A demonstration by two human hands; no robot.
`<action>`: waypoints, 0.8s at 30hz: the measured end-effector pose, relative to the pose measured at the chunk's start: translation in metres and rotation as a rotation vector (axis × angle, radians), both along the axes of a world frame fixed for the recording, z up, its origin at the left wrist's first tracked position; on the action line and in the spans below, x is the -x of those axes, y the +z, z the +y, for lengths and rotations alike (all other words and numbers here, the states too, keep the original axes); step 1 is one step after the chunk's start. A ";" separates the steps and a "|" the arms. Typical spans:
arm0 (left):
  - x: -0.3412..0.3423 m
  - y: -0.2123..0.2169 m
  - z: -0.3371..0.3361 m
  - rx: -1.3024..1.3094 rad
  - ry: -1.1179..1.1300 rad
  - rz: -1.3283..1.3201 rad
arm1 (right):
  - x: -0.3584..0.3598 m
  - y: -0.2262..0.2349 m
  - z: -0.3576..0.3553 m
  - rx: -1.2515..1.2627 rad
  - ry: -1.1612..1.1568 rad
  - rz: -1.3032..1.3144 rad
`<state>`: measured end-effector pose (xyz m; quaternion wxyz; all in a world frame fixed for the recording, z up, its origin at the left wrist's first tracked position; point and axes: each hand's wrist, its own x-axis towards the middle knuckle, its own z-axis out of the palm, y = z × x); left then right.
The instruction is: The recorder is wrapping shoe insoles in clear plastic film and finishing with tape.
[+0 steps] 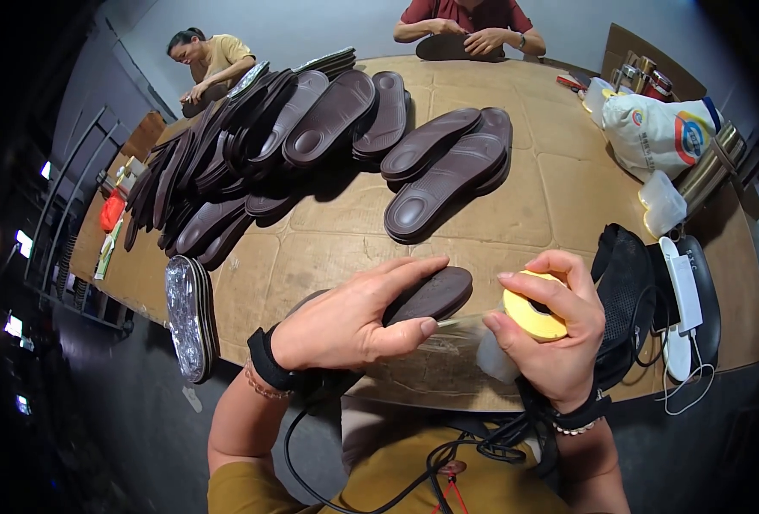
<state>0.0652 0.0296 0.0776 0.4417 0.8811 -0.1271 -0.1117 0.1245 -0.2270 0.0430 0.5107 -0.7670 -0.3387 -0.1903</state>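
Note:
My left hand [341, 321] is closed around a dark brown insole [435, 295], with its thumb and fingers on either side. Whether more insoles lie beneath is hidden by the hand. To the right, my right hand [563, 343] grips a roll of clear film by its yellow end [535, 317]. Clear film [456, 347] stretches between the roll and the insole. On the table ahead of my hands rests a small group of brown insoles [448, 176]. A stack wrapped in shiny film [188, 317] stands at the table's left edge.
A large heap of brown insoles [328, 116] fills the left of the cardboard-covered table [328, 248]. At right are a black mesh bag [623, 300], a white power strip [679, 291], a white plastic bag [653, 133] and metal flasks [713, 167]. Two people work across the table, each handling an insole.

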 end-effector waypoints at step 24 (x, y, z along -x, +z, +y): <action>0.001 -0.001 -0.003 -0.003 -0.008 0.001 | -0.005 -0.013 0.011 -0.039 0.001 0.176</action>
